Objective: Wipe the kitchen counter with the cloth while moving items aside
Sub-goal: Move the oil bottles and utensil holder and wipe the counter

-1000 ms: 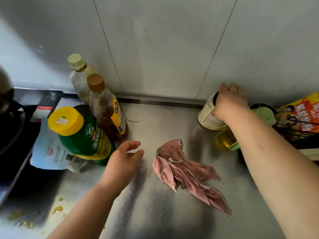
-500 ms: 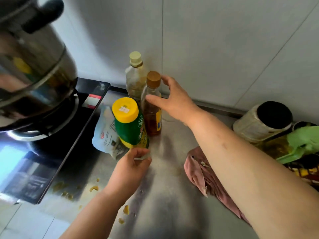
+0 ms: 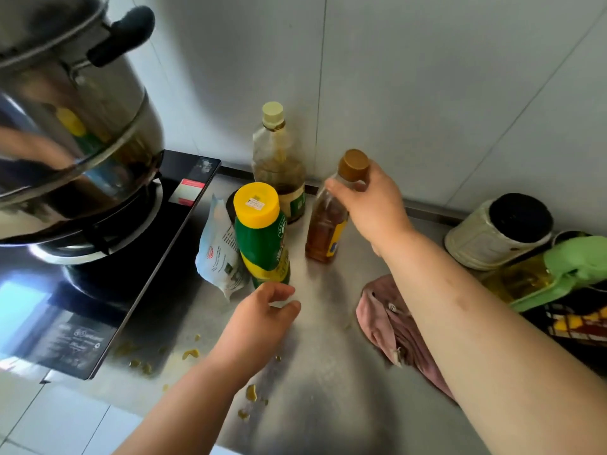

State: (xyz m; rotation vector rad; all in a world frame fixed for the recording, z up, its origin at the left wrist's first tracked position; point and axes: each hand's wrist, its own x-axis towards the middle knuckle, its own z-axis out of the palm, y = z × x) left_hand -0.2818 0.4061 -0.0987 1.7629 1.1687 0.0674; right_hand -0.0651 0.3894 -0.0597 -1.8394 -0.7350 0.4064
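Stainless counter (image 3: 315, 372) noted, spotted with yellowish spills (image 3: 190, 354) at near left, beside cooktop (image 3: 98, 310). Pink cloth (image 3: 387, 320) lying crumpled at centre right, partly hidden under right forearm, untouched. Right hand (image 3: 371, 208) closed round shoulder of amber bottle (image 3: 325, 231), thumb and fingers clamped just below brown cap; base of bottle appears to rest on steel, contact not certain. Left hand (image 3: 262, 313) at foot of green bottle with yellow cap (image 3: 259, 234), fingers curled and slightly apart, touching or about to touch; cannot tell which. Clear bottle (image 3: 279, 159) far against wall, paper packet (image 3: 220, 254) wedged left of green bottle. White jar (image 3: 492, 234) and green-handled oil jug (image 3: 538, 277) parked at right.

Step judged: clearing bottles ahead of wiping. Advised: grip lower for control, lift rather than drag, set down far right near jar, clear of cloth. Risk: tall bottles close together, easily toppled; packet likely to slide.
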